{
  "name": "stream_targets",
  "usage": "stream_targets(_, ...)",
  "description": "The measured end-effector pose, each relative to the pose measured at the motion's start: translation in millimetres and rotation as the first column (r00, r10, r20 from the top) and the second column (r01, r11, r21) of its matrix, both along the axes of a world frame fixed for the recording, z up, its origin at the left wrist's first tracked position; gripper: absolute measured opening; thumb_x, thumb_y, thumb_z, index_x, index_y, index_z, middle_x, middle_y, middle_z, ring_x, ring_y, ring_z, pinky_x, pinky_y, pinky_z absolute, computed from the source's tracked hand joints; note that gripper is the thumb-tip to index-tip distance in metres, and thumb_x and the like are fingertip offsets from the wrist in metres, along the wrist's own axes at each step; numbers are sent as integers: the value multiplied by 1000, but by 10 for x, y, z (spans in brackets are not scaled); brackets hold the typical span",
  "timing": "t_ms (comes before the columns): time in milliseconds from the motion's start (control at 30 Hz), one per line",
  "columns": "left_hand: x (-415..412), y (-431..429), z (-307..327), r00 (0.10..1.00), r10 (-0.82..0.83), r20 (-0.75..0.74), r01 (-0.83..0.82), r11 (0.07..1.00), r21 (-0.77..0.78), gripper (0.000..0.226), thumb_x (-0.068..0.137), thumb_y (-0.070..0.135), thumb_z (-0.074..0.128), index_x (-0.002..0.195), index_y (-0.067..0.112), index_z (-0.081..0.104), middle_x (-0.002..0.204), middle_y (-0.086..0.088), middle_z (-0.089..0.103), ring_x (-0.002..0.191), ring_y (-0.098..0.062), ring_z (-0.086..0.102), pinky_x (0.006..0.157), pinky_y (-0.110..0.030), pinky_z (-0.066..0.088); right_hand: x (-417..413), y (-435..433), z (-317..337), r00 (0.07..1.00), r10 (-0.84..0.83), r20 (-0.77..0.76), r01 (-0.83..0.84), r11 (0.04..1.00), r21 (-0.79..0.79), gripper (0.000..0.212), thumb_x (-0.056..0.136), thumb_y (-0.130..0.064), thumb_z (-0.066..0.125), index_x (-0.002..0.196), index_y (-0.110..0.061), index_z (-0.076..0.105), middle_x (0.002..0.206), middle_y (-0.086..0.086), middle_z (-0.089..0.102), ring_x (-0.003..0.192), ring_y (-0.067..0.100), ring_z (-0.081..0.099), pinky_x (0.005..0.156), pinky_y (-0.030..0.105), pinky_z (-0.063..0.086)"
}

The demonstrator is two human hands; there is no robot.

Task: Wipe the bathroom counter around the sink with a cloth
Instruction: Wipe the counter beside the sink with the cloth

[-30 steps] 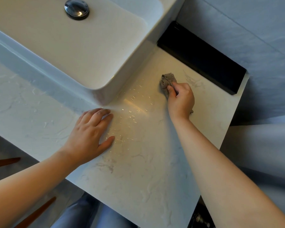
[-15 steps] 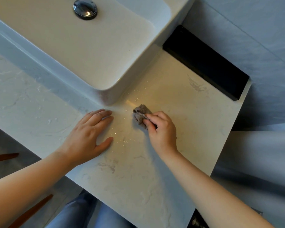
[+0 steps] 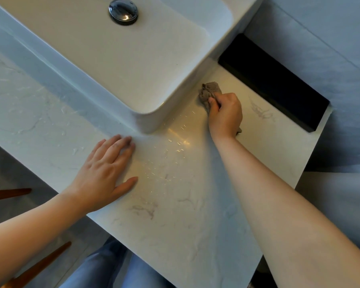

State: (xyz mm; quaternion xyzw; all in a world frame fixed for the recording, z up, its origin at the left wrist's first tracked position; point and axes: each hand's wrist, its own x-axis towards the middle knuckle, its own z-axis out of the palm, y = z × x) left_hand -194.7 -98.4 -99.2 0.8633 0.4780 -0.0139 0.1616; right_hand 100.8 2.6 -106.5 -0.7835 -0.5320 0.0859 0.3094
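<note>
Pressing grey cloth [image 3: 210, 91] bunched under curled right hand [image 3: 226, 115] fingers, beside sink [image 3: 197, 80] wall, left hand [image 3: 104, 175] spread flat on counter [image 3: 175, 225]

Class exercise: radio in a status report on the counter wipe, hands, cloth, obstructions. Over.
Right hand shut on cloth, pressed to counter beside sink. Left hand flat, open, bracing on counter. Droplets ahead of left hand; nothing blocking. Over.
</note>
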Motion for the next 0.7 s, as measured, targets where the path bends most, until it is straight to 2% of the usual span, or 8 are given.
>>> stream_targets(133, -17, 22, -20, 1000, -15, -7, 15, 1000, 0, 77, 87, 61, 35, 145, 9, 36, 151, -10, 35, 143, -29, 22, 116, -47, 19, -248, -205, -56, 997, 81, 8, -81, 997, 3, 17, 87, -18, 60, 99, -13, 72, 92, 6, 62, 85, 21, 55, 63, 17, 25)
stream_targets(267, -29, 26, -6, 1000, -22, 2, 22, 1000, 0, 77, 86, 60, 37, 145, 9, 37, 150, -10, 36, 142, -30, 24, 115, -49, 23, -485, -519, -86, 983, 185, 2, -185, 982, 21, 17, 83, -18, 62, 95, -12, 73, 88, 6, 64, 79, 27, 56, 64, 28, 43)
stream_targets(367, -30, 31, -2, 1000, -24, 10, 24, 1000, 6, 77, 86, 60, 39, 144, 9, 38, 149, -10, 37, 141, -30, 26, 114, -49, 24, -599, -735, -79, 972, 235, -3, -235, 972, 19, 15, 81, -18, 64, 90, -12, 73, 84, 5, 64, 75, 25, 56, 61, 25, 42)
stream_targets(467, -28, 43, 4, 1000, -26, 13, 26, 1000, 9, 77, 84, 60, 41, 143, 9, 40, 147, -11, 39, 140, -30, 29, 113, -49, 24, -638, -847, -11, 947, 295, -125, -299, 954, -14, 17, 80, -18, 64, 90, -10, 74, 82, 1, 63, 74, 21, 58, 63, 25, 44)
stream_targets(567, -18, 50, 10, 1000, -23, 14, 23, 1000, 15, 77, 83, 59, 42, 141, 8, 44, 145, -12, 42, 138, -32, 32, 112, -50, 27, -502, -775, 187, 944, 245, -220, -251, 968, 1, 14, 80, -17, 64, 85, -11, 75, 78, -1, 59, 72, 15, 57, 64, 23, 42)
stream_targets(700, -18, 51, 3, 1000, -26, 17, 25, 999, 22, 77, 83, 59, 43, 139, 7, 45, 144, -13, 44, 137, -33, 33, 111, -50, 26, -142, -313, 365, 989, 92, -116, -86, 995, 56, 14, 82, -19, 61, 82, -11, 73, 77, 3, 58, 72, 12, 51, 62, 22, 32)
